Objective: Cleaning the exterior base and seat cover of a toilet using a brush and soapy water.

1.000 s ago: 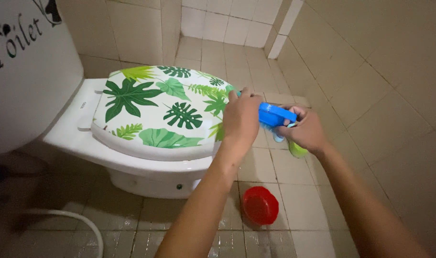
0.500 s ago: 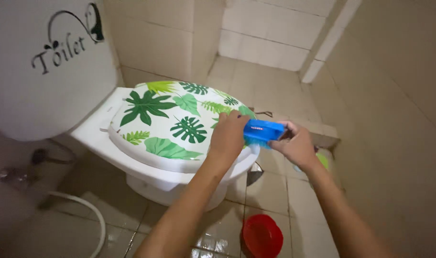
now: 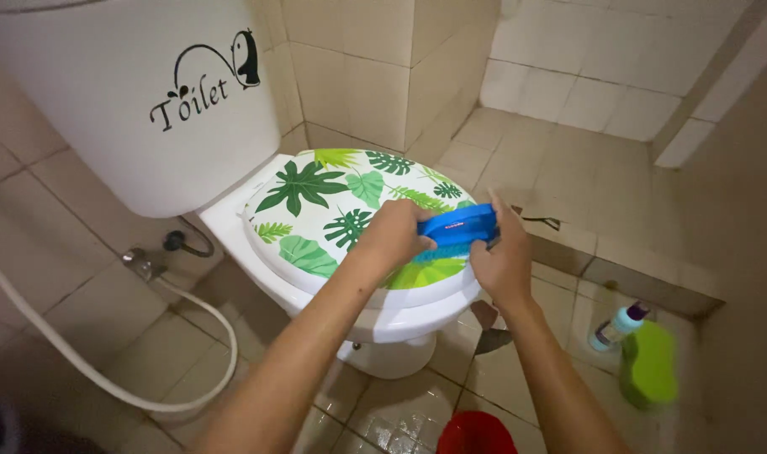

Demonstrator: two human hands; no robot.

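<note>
Tiled floor (image 3: 568,168) and tiled walls fill the frame, beige, wet-looking near the bottom edge. White cistern (image 3: 106,109) at upper left, with a black decal on its front. Below it the white toilet (image 3: 400,324), lid (image 3: 333,210) shut; the lid is white with green leaf print. A white hose (image 3: 106,378) loops across the floor at left, near a metal valve (image 3: 144,265) at the wall.

Both forearms come in from the bottom edge and meet over the lid's front right part. Left hand (image 3: 394,235) is curled closed on the left end of a blue brush (image 3: 457,229), knuckles up. Right hand (image 3: 503,256) grips the brush's right end, fingers wrapped over the top, thumb side toward the camera. The brush lies across the lid near its front edge, bristles down, touching the lid.

At right on the floor, beside a low tiled step: a green bottle (image 3: 648,366) and, just beside it, a smaller pale bottle with dark cap (image 3: 617,326). A red round thing (image 3: 476,433) sits at the bottom edge, cut off by the frame, kind unclear.
</note>
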